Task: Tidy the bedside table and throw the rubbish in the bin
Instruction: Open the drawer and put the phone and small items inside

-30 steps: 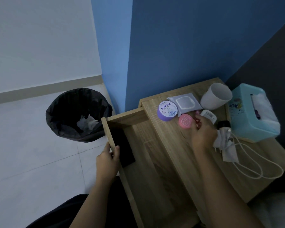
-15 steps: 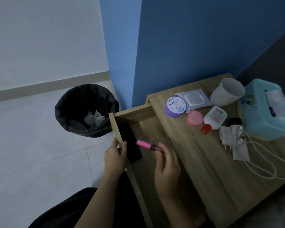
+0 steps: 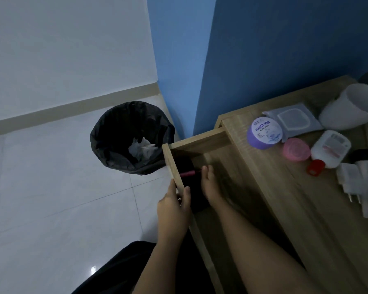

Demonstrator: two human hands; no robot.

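Table (image 3: 295, 209), wood, fills the lower right of the frame, set against a blue wall. Drawer (image 3: 198, 140) stands pulled open at centre, toward the lower left. Bin (image 3: 115, 145), black liner, stands on the white floor left of centre, just beside the drawer's far corner; crumpled tissue (image 3: 141, 148) lies inside it.

Left hand (image 3: 172, 206), lower centre: clamped on the drawer's front panel, thumb on the inner face, fingers on the outer.

Right hand (image 3: 210, 185), centre: reaches into the drawer, fingertips closed in a pinch on the right end of the tube.

Cup (image 3: 353, 107), white, upper right edge of frame, at the back of the tabletop. Black flat item (image 3: 197, 196) lies in the drawer along the front panel, between the two hands. Sachet (image 3: 293, 119), grey, lies flat left of the cup. Jar (image 3: 263, 132), purple, lid reading "MOIST HYA", touches the sachet's lower left corner. Bottle (image 3: 329, 148), white with a red cap, lies on its side below the sachet. Case (image 3: 295, 149), pink and round, sits between jar and bottle. Plug (image 3: 348, 179), white, right edge, below the bottle.

Tube (image 3: 188, 173), pink, slim: inside the drawer, lying roughly level over the black item, near the front panel.
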